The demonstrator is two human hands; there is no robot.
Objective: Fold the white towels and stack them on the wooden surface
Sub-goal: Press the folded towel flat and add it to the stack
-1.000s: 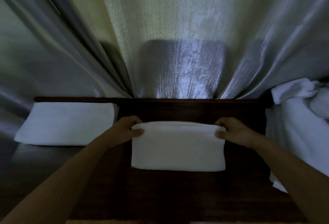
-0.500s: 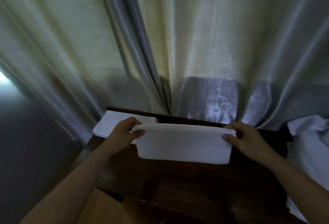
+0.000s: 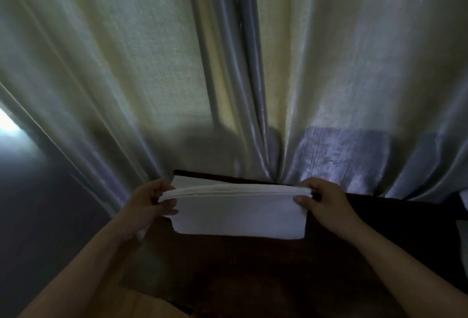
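My bare forearms reach forward from the lower corners, my left hand (image 3: 149,205) and right hand (image 3: 323,202) level with each other, each pinching one end of the folded towel (image 3: 239,212), thumbs toward me.

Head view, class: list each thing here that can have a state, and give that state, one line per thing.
Folded towel: folded, held up by its top corners, hanging above the wood.
Left hand: pinching the towel's left corner.
Right hand: pinching the towel's right corner.
Second towel: lying at the back, mostly hidden.
Wooden surface: dark, bare in front of the person.
Curtains: drawn, a thin gap at the top.
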